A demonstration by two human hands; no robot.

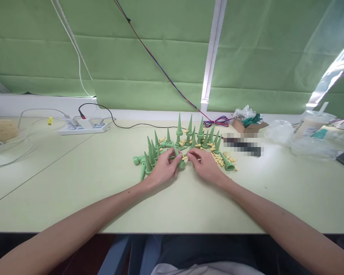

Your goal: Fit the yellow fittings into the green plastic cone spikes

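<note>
Gripping a spike (176, 150) in the left hand (165, 167), in from the table's front edge (189, 231). Pinching a peg (185, 157) narrowly in the right hand (204, 163), right at the spike.

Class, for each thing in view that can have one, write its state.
Green tapered plastic cone: held in left hand, tilted.
Small yellow plastic piece: between held cone and right hand.
Other green plastic cones: some upright, some lying.
White plastic power strip: plugs inserted.
Brown cardboard box: open, filled.
Green window blinds: lowered.
</note>
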